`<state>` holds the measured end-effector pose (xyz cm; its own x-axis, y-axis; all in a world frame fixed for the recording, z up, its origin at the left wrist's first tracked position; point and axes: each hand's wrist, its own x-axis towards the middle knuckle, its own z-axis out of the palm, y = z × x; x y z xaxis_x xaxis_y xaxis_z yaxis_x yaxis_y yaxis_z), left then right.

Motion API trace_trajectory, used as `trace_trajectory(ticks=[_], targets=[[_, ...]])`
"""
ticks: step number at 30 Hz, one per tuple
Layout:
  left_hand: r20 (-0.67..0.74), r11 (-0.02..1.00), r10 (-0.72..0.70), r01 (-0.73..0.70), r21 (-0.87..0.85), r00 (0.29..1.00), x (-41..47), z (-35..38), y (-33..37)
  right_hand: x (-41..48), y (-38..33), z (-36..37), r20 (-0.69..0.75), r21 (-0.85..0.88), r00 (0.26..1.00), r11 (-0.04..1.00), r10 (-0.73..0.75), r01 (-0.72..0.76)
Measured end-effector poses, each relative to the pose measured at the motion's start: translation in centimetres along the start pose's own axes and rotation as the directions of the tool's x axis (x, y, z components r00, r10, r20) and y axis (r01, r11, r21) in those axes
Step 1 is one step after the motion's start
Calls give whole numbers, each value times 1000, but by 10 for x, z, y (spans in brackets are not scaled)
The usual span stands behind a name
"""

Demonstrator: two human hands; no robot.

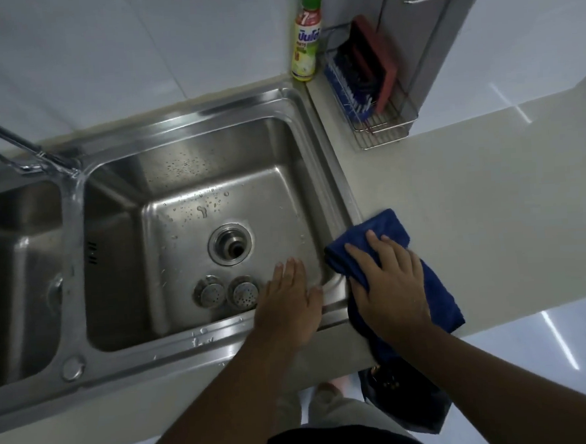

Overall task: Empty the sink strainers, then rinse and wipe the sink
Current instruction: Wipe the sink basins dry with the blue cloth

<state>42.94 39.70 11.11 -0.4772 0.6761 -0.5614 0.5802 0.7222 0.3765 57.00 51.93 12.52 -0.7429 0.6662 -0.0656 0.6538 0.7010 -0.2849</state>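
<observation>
Left hand (289, 301): fingers straight and relaxed, holding nothing, laid over the sink's front rim near its right corner.
Right hand (388, 284): fingers spread flat, pressing down on the blue cloth (387, 223).
Blue cloth: lies across the sink's right rim and the table (488, 192).
Sink (188, 111): right basin dotted with droplets, drain (231, 244) open.
Strainers (209, 292): two side by side on the basin floor by the front wall, just left of the left hand.
Bottle (306, 35): upright behind the sink's far right corner, beside a wire rack (382, 130).

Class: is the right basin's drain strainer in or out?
Out: the round steel drain gapes dark, and two perforated steel strainers lie on the basin floor nearby.
</observation>
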Motion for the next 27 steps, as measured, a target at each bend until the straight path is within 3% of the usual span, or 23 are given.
trace_trajectory(ticks=[5, 8, 11, 15, 18, 20, 23, 27], targets=[[-62, 980, -14, 1, -199, 998, 4, -8, -13, 20, -37, 4, -124, 63, 992, 998, 9, -1], [-42, 984, -15, 8, -180, 999, 10, -21, -43, 56, -74, 10, -58, 143, 991, 982, -118, 125], [-53, 989, -31, 23, -147, 998, 26, -41, -86, 107, -113, 32, 18, 191, 990, 972, -140, 134], [-164, 976, -79, 42, -215, 983, 75, -70, -145, 169, -129, 88, 41, 44, 996, 996, -85, 83], [-175, 981, -113, 82, -178, 978, 120, -76, -194, 183, -113, 147, 281, -120, 957, 992, 75, -43], [-174, 987, -148, 133, -94, 974, 145, -71, -229, 179, -98, 184, 365, -203, 924, 978, 113, -39], [-145, 980, -187, 194, 38, 972, 166, -52, -275, 185, -87, 213, 248, -226, 967, 974, 61, -4], [-228, 985, -153, 168, 46, 961, 170, -21, -297, 214, -102, 231, 65, -186, 995, 981, 71, -58]])
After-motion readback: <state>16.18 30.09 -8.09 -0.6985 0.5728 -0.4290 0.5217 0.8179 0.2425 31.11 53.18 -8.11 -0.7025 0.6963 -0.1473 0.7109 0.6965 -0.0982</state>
